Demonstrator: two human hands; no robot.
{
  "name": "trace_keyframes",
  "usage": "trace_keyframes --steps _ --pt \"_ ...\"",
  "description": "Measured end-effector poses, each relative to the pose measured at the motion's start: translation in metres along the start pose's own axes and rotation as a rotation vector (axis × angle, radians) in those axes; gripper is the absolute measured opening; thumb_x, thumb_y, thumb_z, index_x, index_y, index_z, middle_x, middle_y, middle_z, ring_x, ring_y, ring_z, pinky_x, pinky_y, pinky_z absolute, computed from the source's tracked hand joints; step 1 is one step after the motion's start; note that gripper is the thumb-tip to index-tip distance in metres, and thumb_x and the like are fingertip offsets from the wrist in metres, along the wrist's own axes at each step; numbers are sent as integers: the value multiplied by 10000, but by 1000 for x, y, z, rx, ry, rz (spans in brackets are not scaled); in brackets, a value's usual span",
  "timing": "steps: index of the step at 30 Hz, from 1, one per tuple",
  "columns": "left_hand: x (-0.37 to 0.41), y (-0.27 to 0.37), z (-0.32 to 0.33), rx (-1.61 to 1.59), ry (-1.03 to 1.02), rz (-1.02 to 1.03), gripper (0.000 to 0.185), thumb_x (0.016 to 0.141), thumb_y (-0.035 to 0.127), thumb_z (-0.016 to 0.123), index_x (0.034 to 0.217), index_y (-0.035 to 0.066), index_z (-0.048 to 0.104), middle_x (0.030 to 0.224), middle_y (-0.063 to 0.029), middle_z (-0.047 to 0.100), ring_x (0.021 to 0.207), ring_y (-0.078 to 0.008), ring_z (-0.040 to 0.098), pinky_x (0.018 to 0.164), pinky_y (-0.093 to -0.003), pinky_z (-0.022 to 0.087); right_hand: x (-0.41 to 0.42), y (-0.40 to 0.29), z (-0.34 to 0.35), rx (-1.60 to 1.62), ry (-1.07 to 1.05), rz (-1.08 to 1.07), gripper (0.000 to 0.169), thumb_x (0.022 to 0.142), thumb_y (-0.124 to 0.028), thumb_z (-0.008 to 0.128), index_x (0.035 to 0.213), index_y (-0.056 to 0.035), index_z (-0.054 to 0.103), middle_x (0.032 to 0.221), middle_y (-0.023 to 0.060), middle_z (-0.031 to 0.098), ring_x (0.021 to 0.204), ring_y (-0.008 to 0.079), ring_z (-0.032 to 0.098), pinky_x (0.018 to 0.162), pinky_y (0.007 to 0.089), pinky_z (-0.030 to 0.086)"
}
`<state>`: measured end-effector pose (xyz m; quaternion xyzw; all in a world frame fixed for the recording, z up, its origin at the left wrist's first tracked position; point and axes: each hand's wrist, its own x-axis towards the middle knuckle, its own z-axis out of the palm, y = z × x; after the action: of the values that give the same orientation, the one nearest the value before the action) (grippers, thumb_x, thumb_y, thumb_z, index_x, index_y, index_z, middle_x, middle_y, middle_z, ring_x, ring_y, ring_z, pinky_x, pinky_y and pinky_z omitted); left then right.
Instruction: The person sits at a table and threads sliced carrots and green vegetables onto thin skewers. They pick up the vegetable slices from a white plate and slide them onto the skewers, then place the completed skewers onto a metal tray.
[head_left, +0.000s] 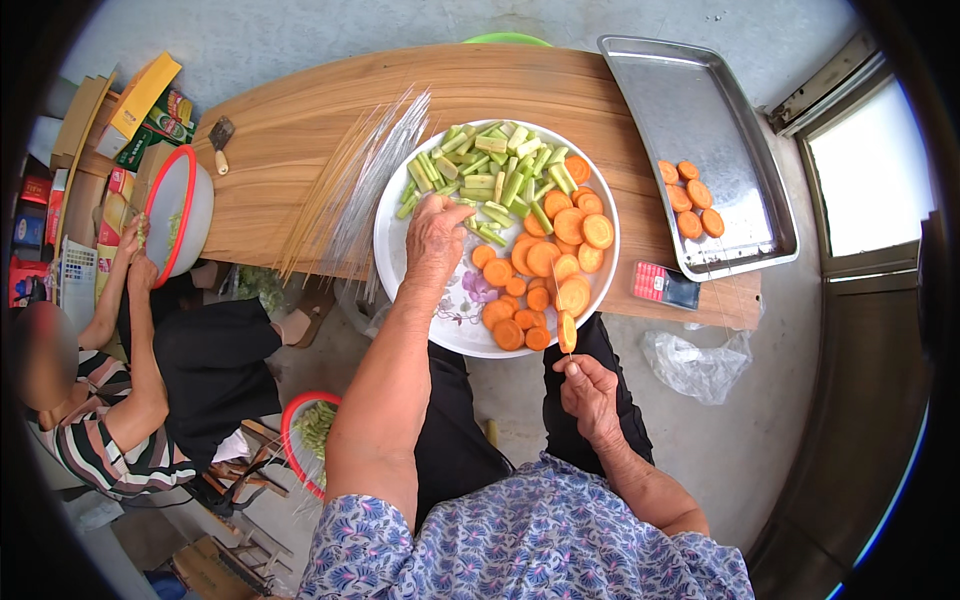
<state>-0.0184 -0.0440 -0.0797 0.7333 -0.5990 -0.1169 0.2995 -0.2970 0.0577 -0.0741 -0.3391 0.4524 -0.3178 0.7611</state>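
A large white plate (459, 330) with a purple flower print holds cut green stem pieces (495, 161) on its far side and round carrot slices (541, 259) to the right. My left hand (436, 232) reaches over the plate, its fingertips down at the green pieces; whether it grips one is hidden. My right hand (589, 394) pinches a thin skewer (556, 289) near its lower end, just off the plate's near rim. One carrot slice (567, 331) is threaded on that skewer, just above my fingers.
Skewers (367, 180) lie bunched on the wooden table (262, 142) beside a scraper (221, 142). To the right, a metal tray (675, 90) holds several carrot slices, near a phone-like device (666, 285). At left, a person (112, 405) works over a red-rimmed basin (199, 221).
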Motion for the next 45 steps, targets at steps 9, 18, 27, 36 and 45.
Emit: trace_keyframes --steps 9,18,27,36,45 --pt "3 -1 11 275 2 149 260 668 -14 626 885 117 681 1032 -103 535 986 -283 508 851 -382 409 -1 -4 2 31 -3 39 245 907 -239 524 939 0 568 512 -82 352 418 18 272 393 187 195" --pt "1 -10 -12 322 38 -167 217 652 70 672 863 94 629 902 -80 568 903 -290 518 778 -405 412 -1 -3 1 35 -1 38 247 909 -242 522 943 -2 574 512 -79 362 424 17 286 396 186 208" --pt "13 0 23 419 -18 -80 154 700 104 665 842 70 615 866 -91 556 933 -287 504 781 -420 406 -1 -8 2 -8 4 42 246 910 -236 524 947 1 575 514 -79 373 429 18 298 402 181 227" --pt "25 -15 28 226 64 12 160 707 65 639 851 61 570 903 -96 571 908 -303 511 781 -425 412 -1 -9 0 -16 -4 44 236 914 -223 517 953 3 574 523 -79 374 431 13 304 403 179 223" --pt "20 -10 29 428 59 -1 211 704 44 603 908 65 556 900 -132 542 904 -320 500 785 -407 425 0 -8 -2 10 -16 39 229 923 -215 504 970 1 566 524 -87 347 427 11 274 396 183 194"
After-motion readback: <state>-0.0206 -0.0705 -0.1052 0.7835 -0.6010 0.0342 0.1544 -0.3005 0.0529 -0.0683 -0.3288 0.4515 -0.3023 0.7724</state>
